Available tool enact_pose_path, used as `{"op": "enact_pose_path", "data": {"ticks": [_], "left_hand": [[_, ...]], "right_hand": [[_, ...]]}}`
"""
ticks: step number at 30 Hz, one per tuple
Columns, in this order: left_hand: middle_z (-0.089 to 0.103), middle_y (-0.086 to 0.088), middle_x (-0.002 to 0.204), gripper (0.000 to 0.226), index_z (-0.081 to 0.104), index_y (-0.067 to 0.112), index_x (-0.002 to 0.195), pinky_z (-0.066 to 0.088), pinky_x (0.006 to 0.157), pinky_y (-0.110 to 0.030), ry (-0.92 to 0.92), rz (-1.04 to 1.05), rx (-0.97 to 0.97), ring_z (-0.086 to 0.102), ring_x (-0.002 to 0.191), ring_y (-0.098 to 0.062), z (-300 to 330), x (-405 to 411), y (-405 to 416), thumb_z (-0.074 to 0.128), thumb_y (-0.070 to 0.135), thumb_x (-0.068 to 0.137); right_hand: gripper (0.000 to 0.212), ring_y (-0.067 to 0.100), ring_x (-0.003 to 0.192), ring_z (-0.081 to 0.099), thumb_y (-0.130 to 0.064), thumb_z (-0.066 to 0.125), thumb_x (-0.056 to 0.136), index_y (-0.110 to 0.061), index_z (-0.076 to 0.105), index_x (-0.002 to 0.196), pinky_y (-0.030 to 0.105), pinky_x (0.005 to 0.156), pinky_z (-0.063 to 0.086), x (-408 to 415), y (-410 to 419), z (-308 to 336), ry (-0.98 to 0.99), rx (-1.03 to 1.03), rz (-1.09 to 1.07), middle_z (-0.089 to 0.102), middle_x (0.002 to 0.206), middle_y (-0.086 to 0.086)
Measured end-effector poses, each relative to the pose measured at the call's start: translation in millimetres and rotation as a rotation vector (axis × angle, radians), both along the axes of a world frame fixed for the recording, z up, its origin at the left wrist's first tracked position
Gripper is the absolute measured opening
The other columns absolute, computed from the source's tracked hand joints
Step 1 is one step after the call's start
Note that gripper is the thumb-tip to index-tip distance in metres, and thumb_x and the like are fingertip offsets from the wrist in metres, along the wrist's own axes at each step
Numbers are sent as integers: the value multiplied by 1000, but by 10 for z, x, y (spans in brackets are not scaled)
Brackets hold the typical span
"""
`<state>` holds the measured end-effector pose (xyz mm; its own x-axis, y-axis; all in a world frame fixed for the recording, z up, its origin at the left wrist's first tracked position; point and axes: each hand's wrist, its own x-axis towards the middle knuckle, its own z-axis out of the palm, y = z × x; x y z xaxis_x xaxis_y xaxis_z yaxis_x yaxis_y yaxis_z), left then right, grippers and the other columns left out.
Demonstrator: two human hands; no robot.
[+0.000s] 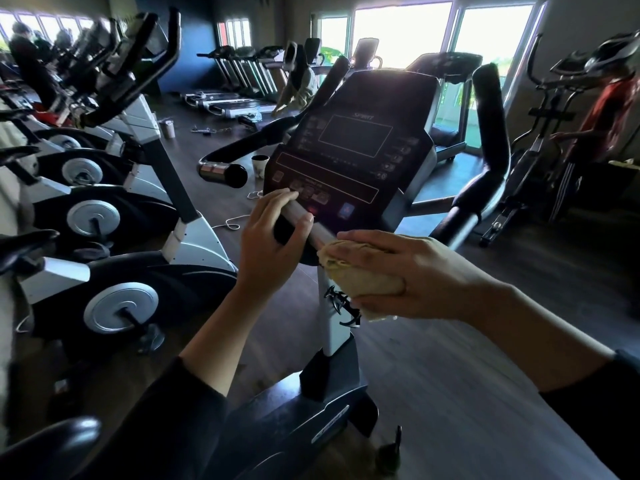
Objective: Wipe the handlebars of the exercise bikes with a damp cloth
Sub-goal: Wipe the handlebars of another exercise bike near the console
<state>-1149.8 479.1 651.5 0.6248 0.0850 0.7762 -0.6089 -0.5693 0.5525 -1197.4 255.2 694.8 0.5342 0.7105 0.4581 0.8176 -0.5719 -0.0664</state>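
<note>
Head view: a pale bar [313, 227] of the handlebars runs under the console [349, 161], its long axis slanting from upper left to lower right between the hands. The left hand [273, 237] curls round its upper end and the right hand [412, 271] clamps the cloth [360, 278] round its lower end. Bar: smooth, light metal, short bare stretch; cloth: tan, bunched, dampness not discernible; black padded grips [491, 140] rise farther off, right nearer.

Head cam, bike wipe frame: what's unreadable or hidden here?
- Bar under the cloth: wrapped by it and the right hand; its surface is hidden.
- Bar under the left hand: fingers cover that stretch.
- Console button labels: too dark and small to read.
- Cloth dampness: cannot tell.
- Bikes at the left: blurred, cut off by the edge.
</note>
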Motion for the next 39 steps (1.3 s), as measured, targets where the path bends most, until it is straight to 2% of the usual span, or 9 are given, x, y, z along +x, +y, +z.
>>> {"op": "enact_pose_path", "data": {"ticks": [4, 9, 13, 17, 21, 28, 31, 35, 39], "left_hand": [[58, 10, 119, 42, 63, 8, 118, 50, 95, -27, 34, -26, -92, 54, 112, 4, 6, 31, 27, 55, 36, 88], [59, 16, 114, 33, 65, 15, 119, 42, 89, -5, 77, -2, -145, 50, 102, 22, 13, 90, 57, 54, 31, 92], [65, 12, 115, 31, 65, 19, 120, 43, 87, -6, 133, -24, -156, 56, 103, 14, 16, 125, 119, 54, 31, 93], [69, 5, 115, 34, 66, 16, 118, 48, 94, -18, 167, -85, -188, 62, 108, 0, 36, 133, 196, 54, 33, 91], [69, 1, 110, 25, 66, 8, 117, 48, 87, -10, 176, -162, -236, 63, 97, 8, 43, 133, 251, 58, 16, 94], [71, -5, 106, 24, 67, 5, 115, 51, 82, -12, 196, -258, -298, 67, 96, -4, 15, 174, 351, 61, 10, 92], [70, -2, 109, 23, 67, 7, 114, 49, 85, -11, 183, -276, -278, 65, 98, 3, -6, 223, 391, 61, 8, 92], [71, -2, 109, 23, 68, 13, 114, 52, 85, -18, 196, -363, -288, 68, 100, -7, -27, 250, 435, 60, 9, 92], [71, -4, 108, 24, 67, 12, 115, 51, 79, -12, 212, -426, -341, 68, 98, -7, -52, 295, 465, 62, 9, 91]], "right_hand": [[59, 1, 102, 62, -59, 58, 80, -36, 52, 134, 26, 82, 56, 2, 198, -50, 78, 163, -84, 57, 131, -13], [65, 8, 105, 64, -66, 51, 78, -37, 50, 135, 32, 86, 55, 0, 407, -101, 148, 312, -278, 61, 126, -12], [65, 20, 106, 64, -62, 53, 82, -41, 39, 141, 38, 87, 54, 43, 592, -96, 168, 263, -371, 57, 130, -10], [65, 15, 105, 64, -64, 47, 81, -41, 39, 140, 38, 84, 55, -73, 529, -81, 187, 267, -344, 55, 130, -13], [61, 17, 104, 62, -53, 55, 88, -33, 39, 144, 36, 87, 54, 133, 769, 6, 228, 259, -373, 53, 129, -7], [78, 15, 142, 28, -57, 47, 87, -17, 26, 150, 39, 115, 33, 264, 724, 33, 283, 137, -258, 25, 156, 0], [82, 14, 135, 41, -58, 47, 85, -17, 21, 152, 36, 106, 44, 271, 736, 45, 284, 111, -195, 33, 152, -1], [70, 4, 113, 54, -40, 61, 90, -32, 25, 150, 22, 92, 51, 356, 925, 154, 356, 228, -270, 48, 138, -8], [64, 6, 118, 54, -36, 63, 90, -31, 34, 146, 22, 98, 47, 225, 869, 96, 335, 264, -334, 52, 137, -6]]}}
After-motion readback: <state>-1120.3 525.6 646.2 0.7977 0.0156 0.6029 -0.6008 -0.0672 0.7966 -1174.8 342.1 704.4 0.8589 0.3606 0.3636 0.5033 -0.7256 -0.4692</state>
